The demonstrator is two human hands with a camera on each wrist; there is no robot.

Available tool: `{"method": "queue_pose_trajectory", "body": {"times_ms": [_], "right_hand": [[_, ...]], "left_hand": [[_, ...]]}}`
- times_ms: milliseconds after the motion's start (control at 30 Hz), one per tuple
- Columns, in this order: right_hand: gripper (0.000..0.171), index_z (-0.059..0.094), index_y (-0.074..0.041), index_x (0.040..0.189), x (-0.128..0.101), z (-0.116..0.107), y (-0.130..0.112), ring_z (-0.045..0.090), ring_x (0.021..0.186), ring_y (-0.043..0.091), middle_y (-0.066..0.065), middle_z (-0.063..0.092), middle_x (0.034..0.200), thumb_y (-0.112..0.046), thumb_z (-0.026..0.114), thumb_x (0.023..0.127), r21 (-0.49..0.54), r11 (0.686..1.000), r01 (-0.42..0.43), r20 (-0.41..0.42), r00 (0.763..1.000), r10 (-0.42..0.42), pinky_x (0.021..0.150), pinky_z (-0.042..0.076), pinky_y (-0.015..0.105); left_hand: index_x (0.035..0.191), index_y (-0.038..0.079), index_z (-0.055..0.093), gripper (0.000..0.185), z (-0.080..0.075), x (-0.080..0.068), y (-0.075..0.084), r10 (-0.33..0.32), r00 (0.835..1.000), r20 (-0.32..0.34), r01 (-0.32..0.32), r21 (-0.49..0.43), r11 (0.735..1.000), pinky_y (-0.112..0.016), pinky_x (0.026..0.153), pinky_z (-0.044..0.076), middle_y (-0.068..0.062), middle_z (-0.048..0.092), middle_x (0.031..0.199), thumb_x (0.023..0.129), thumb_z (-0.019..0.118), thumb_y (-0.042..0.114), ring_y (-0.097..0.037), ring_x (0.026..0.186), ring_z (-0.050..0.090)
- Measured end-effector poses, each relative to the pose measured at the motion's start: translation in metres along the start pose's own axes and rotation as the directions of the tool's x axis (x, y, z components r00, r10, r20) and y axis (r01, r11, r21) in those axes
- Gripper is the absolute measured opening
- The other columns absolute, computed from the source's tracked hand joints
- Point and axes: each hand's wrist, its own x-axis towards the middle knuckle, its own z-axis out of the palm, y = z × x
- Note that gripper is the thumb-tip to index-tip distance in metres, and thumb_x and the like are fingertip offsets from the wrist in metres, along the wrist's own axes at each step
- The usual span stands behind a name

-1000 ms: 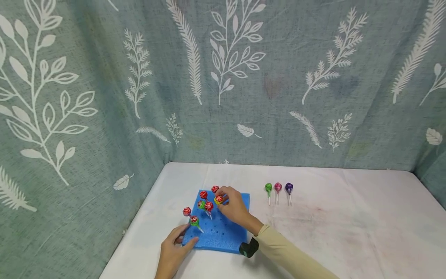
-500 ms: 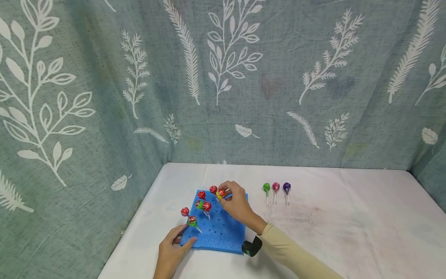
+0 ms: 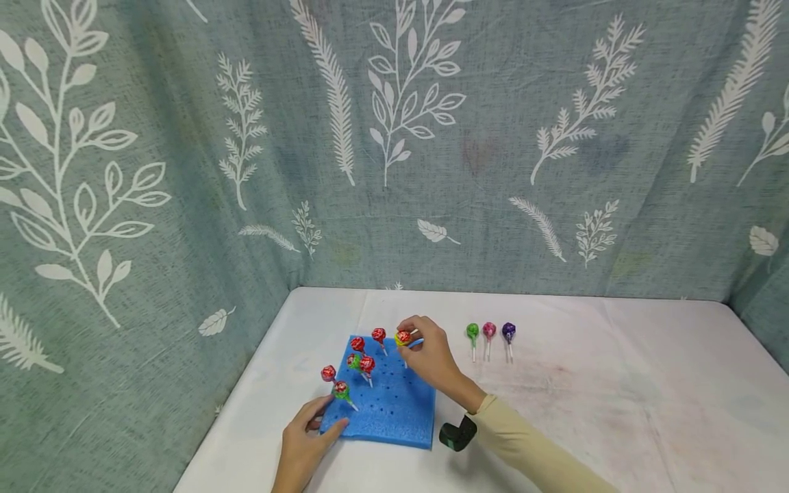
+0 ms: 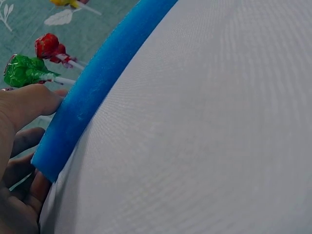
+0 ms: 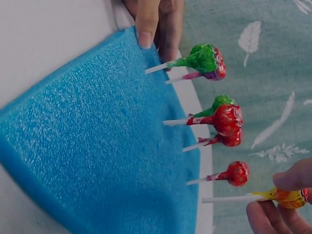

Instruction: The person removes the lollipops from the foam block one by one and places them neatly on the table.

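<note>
My right hand (image 3: 433,352) pinches a yellow-wrapped lollipop (image 3: 403,337) by its head over the far right part of a blue foam board (image 3: 388,426). Its white stick points down toward the board; whether the tip touches, I cannot tell. Several lollipops with red, green and pinkish wrappers stand along the board's left and far sides, including a green one (image 5: 201,58) and a red one (image 5: 238,173). My left hand (image 3: 306,436) grips the near left corner of the board, its thumb on one side and fingers round the other. Small dark holes dot the foam.
Right of the board, a green lollipop (image 3: 472,331), a pink lollipop (image 3: 490,329) and a purple lollipop (image 3: 508,331) lie in a row on the white tablecloth (image 3: 585,397). A patterned grey-green curtain (image 3: 481,226) hangs behind and on the left.
My right hand has moved to the right and slightly away over the board with the yellow lollipop, past the far red one. My left hand stays at the corner.
</note>
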Motion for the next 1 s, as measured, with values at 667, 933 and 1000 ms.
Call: {"method": "queue_pose_trajectory", "body": {"times_ms": [667, 933, 1000], "right_hand": [[0.028, 0.063, -0.004, 0.102, 0.0, -0.025, 0.0, 0.062, 0.081, 0.018, 0.006, 0.06, 0.096, 0.004, 0.074, 0.077, -0.027, 0.998, -0.049, -0.055, 0.997, 0.047, 0.067, 0.054, 0.026], [0.027, 0.064, -0.006, 0.104, 0.0, -0.039, 0.002, 0.061, 0.082, 0.017, 0.005, 0.06, 0.097, 0.0, 0.073, 0.079, -0.05, 0.995, -0.086, -0.071, 0.994, 0.082, 0.068, 0.054, 0.029], [0.028, 0.064, -0.004, 0.104, -0.001, -0.041, 0.003, 0.061, 0.082, 0.018, 0.005, 0.06, 0.097, 0.0, 0.073, 0.079, -0.045, 0.995, -0.092, -0.072, 0.993, 0.088, 0.068, 0.055, 0.03]], "left_hand": [[0.128, 0.018, 0.059, 0.059, 0.001, -0.001, 0.003, -0.026, 1.0, 0.007, 0.025, 0.023, 0.999, -0.028, 0.086, 0.046, -0.001, 0.056, 0.129, 0.076, 0.08, 0.036, -0.015, 0.103, 0.054], [0.128, 0.019, 0.059, 0.06, 0.002, 0.001, 0.002, -0.025, 1.0, 0.013, 0.025, 0.019, 1.0, -0.028, 0.086, 0.045, 0.0, 0.055, 0.129, 0.075, 0.079, 0.04, -0.015, 0.104, 0.053], [0.129, 0.019, 0.059, 0.061, 0.003, 0.0, 0.002, -0.028, 0.999, 0.016, 0.028, 0.024, 0.999, -0.029, 0.087, 0.045, -0.001, 0.055, 0.13, 0.075, 0.078, 0.042, -0.015, 0.105, 0.053]]}}
